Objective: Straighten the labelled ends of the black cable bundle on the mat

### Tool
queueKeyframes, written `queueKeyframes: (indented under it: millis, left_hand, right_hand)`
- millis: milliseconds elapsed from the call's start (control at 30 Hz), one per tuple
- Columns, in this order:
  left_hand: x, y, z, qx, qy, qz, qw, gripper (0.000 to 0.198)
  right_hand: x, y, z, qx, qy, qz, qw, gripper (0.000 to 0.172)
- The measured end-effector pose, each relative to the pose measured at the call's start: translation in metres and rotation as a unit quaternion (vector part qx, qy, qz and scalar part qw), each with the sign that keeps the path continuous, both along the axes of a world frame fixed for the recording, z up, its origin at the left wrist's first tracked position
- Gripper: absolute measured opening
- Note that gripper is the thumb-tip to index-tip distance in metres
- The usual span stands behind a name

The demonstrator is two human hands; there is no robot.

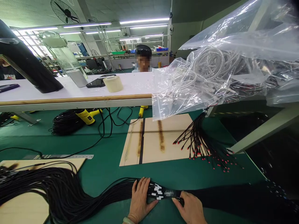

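Observation:
A thick bundle of black cables [112, 193] runs across the front of the green table. Small white labels [158, 191] sit in a cluster on it, and shiny clear tape [168, 193] is beside them. My left hand [139, 199] lies flat across the bundle just left of the labels, fingers stretched and thumb apart on the near side. My right hand [189, 206] is closed on the bundle to the right of the tape, thumb pressing a dark piece there; its fingertips are partly hidden. Past it, the cables spread into a wide dark band [224, 199].
Wooden boards [151, 140] lie behind the bundle, with red-tipped black cables [201, 140] hanging over one. Yellow heat gun [87, 116], steel ruler [86, 156] and coiled cable [66, 122] lie left. The shelf [133, 84] bears tape, a phone and bagged cables [201, 74]. A person [143, 60] sits beyond.

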State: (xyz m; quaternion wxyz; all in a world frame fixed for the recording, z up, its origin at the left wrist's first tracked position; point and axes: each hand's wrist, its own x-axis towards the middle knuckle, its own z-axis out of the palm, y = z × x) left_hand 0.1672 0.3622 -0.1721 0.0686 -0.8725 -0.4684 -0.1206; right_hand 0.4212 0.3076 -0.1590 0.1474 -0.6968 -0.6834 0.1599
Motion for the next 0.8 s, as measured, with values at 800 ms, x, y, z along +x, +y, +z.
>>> queueKeyframes:
  millis: [800]
  left_hand:
    - [-0.051, 0.010, 0.015, -0.012, 0.062, -0.002, 0.998, 0.074]
  right_hand:
    - [0.002, 0.001, 0.009, -0.027, -0.023, 0.012, 0.999, 0.033]
